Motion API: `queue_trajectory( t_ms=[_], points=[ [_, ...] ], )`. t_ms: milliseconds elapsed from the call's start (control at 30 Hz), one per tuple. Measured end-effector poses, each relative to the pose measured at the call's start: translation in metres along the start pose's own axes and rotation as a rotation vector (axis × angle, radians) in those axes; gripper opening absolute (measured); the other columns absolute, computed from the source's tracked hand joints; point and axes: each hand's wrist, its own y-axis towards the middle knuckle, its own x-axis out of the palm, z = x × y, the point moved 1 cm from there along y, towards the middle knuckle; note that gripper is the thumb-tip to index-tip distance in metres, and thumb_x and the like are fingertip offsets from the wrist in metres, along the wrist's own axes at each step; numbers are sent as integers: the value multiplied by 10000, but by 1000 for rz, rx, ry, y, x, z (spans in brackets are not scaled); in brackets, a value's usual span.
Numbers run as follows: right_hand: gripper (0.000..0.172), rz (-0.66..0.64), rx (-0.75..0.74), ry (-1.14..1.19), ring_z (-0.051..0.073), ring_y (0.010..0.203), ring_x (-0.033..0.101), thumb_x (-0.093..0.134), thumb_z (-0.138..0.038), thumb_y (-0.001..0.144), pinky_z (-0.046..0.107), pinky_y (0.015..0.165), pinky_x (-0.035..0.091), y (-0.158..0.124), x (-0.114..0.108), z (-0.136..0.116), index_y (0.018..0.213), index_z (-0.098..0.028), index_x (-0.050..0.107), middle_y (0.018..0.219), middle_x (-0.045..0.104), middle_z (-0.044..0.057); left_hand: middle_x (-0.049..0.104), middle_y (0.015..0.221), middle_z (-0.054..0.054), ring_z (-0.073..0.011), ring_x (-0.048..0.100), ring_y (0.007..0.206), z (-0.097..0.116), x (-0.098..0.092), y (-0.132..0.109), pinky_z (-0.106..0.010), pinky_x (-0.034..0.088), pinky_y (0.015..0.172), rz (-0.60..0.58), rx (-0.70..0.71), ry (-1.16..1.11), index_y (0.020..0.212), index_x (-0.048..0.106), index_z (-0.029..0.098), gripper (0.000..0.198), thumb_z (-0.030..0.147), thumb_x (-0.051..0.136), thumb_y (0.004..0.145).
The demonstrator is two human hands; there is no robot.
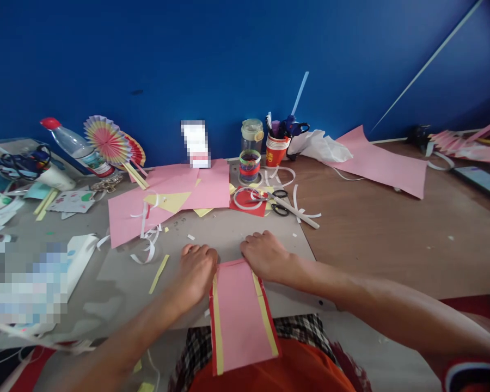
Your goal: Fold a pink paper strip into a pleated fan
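Note:
A pink paper sheet [243, 316] with yellow strips and red borders down both long sides lies in front of me, its near end reaching over the table's front edge toward my lap. My left hand [198, 269] has its fingers curled in at the far left corner. At the far right corner, my right hand [265, 255] is closed too, knuckles up. Both fingertips and the paper under them are hidden by the hands. Beyond them, a thin yellow paper strip [159, 274] and curled white paper strips [150, 245] lie on the grey board.
Scissors [281, 202] and a grey stick-like tool [300, 213] lie near a clear jar [251, 152] and a red paper cup [275, 149] holding tools. Larger pink sheets [126, 215] spread at the back. Leftward are a paper fan [108, 140] and a plastic bottle [75, 144].

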Motion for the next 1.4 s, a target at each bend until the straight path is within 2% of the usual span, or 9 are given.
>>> queue_trajectory(
  t_ms=[400, 500, 600, 700, 867, 967, 1167, 1267, 1400],
  points=[
    [178, 44, -44, 78, 212, 823, 632, 473, -163, 831, 323, 743, 384, -11, -9, 7, 965, -128, 584, 927, 676, 113, 628, 714, 11, -166, 589, 706, -1, -17, 0, -391, 314, 884, -8, -37, -140, 787, 496, 202, 126, 156, 397, 851],
    [295, 76, -22, 122, 209, 851, 637, 477, -151, 823, 302, 733, 390, -3, -24, 14, 1110, -145, 543, 955, 690, 96, 665, 755, 3, -177, 614, 756, -10, -25, 13, -399, 313, 889, 40, -71, -141, 933, 542, 211, 190, 140, 403, 826],
    [210, 49, -30, 53, 231, 855, 629, 469, -144, 820, 289, 681, 387, 12, -54, 23, 948, -148, 636, 917, 688, 112, 688, 822, -18, -190, 619, 783, -21, -46, 37, -399, 333, 849, 57, -54, -85, 823, 609, 211, 194, 160, 422, 811],
    [231, 162, 12, -95, 238, 823, 608, 431, -109, 830, 326, 725, 380, 24, -97, 31, 888, -105, 655, 870, 662, 143, 693, 830, -26, -201, 616, 814, -29, -88, 56, -404, 337, 855, 245, -67, 7, 813, 647, 213, 191, 188, 458, 815],
    [338, 813, -1, -228, 226, 944, 501, 267, -101, 919, 426, 865, 287, 7, -145, 34, 994, -124, 596, 988, 567, 97, 614, 990, -43, -208, 519, 1000, -21, -145, 32, -452, 242, 981, 838, -37, 332, 949, 624, 160, 252, 263, 396, 921],
    [339, 840, -59, -224, 200, 904, 473, 251, -152, 951, 406, 856, 261, -14, -116, 30, 1012, -182, 584, 960, 538, 56, 633, 936, 1, -176, 544, 895, -10, -118, 2, -491, 146, 1029, 921, 26, 460, 919, 613, 238, 143, 212, 474, 895],
    [291, 566, -330, -203, 169, 748, 432, 320, -123, 939, 351, 761, 256, -22, 2, 11, 859, -168, 596, 798, 548, 51, 673, 907, -22, -183, 590, 911, 2, -5, -30, -452, 182, 1011, 520, 109, 272, 925, 607, 239, 230, 105, 422, 895],
    [251, 504, -353, -127, 174, 733, 421, 359, -105, 916, 352, 758, 259, -20, 30, 4, 822, -166, 584, 779, 542, 51, 667, 886, -32, -189, 583, 899, 4, 16, -37, -450, 198, 1020, 391, 111, 201, 926, 609, 236, 252, 101, 397, 900],
    [189, 421, -308, -41, 178, 737, 435, 406, -122, 898, 340, 743, 270, -16, 35, 1, 804, -170, 564, 816, 556, 49, 650, 852, -28, -188, 573, 850, -1, 22, -38, -460, 203, 1025, 285, 59, 100, 946, 601, 240, 269, 82, 393, 882]
  ],
)
